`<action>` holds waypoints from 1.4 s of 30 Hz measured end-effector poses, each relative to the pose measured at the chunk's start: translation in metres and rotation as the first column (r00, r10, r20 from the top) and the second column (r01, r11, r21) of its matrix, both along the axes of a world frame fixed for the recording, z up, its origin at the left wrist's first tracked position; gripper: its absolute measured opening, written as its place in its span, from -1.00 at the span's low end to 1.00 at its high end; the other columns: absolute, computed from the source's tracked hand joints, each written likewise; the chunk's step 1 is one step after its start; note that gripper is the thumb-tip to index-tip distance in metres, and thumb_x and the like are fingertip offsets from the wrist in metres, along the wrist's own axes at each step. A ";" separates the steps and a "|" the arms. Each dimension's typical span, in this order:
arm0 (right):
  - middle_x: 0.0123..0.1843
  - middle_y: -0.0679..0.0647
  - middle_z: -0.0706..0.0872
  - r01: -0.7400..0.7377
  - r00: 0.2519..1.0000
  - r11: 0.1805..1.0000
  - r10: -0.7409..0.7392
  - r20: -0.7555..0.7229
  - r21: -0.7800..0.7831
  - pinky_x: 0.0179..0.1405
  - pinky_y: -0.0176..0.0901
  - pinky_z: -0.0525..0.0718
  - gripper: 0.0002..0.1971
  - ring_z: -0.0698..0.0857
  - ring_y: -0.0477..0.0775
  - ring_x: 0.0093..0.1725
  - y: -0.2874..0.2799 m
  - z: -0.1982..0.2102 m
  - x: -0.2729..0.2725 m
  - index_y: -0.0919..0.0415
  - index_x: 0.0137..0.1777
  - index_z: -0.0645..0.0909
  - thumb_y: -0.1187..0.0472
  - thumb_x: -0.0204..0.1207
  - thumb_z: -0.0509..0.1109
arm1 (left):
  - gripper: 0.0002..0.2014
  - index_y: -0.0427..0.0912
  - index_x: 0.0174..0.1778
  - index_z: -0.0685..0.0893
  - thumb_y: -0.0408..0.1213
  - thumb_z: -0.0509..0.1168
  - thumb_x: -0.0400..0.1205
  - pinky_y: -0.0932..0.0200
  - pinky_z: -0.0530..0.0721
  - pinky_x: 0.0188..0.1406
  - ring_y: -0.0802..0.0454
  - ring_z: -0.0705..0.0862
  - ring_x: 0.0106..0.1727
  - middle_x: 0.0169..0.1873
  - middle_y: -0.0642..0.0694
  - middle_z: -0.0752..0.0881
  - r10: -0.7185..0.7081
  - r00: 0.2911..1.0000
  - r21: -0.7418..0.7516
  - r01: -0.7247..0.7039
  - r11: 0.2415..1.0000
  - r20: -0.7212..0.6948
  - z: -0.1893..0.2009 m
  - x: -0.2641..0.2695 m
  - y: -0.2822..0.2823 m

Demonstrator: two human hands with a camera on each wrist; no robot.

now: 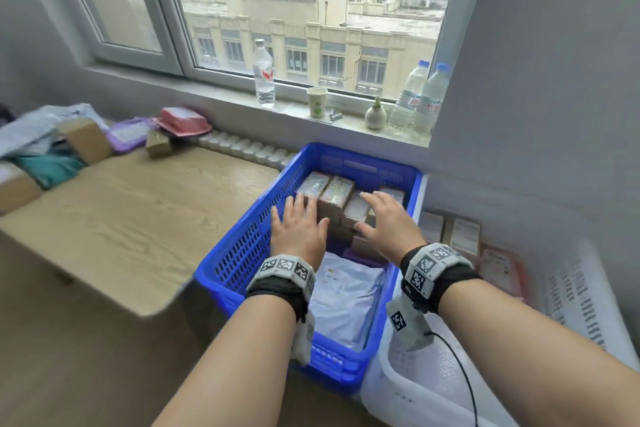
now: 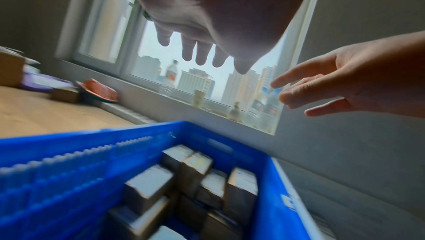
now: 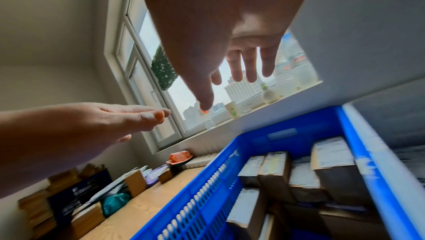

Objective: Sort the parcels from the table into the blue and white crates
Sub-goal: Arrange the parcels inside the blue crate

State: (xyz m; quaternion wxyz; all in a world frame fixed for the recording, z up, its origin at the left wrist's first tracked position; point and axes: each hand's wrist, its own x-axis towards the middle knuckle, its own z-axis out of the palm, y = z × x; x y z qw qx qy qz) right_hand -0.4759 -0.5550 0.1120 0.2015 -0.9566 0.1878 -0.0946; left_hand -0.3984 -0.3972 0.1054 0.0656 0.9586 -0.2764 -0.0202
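Both hands were out over the blue crate (image 1: 242, 246), palms down and fingers spread, holding nothing: the left hand (image 1: 298, 229) hung above the near-left cartons and the right hand (image 1: 388, 225) above the right-hand ones, a gap between the two. Below them the cardboard parcels (image 1: 337, 199) stood packed side by side at the far end of the crate, label faces up, with a pale poly mailer (image 1: 346, 298) lying flat at the near end. The boxes looked stiff and square, probably light to middling, and best taken by opposite side faces; the mailer looked soft and slippery, better pinched at an edge. More parcels waited at the far left of the wooden table (image 1: 121, 211), among them a brown carton (image 1: 86, 139) and a red package (image 1: 181, 120). The white crate (image 1: 433, 374) was cut off at the right, its contents only partly seen. Motion blur smeared every label, and the wrist views could not settle whether any fingertip touched a box.
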 end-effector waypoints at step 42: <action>0.61 0.10 0.40 -0.496 0.860 0.859 0.506 -0.062 0.125 0.53 -0.02 0.41 -0.36 0.41 0.12 0.56 0.597 -0.026 0.610 0.11 0.68 0.26 0.04 0.64 0.37 | -0.42 -0.05 0.74 -0.03 0.08 -0.18 0.80 -0.13 -0.11 0.72 -0.01 -0.07 0.74 0.74 -0.04 -0.02 0.565 0.820 -0.027 -0.569 0.822 -0.096 -0.020 0.505 0.627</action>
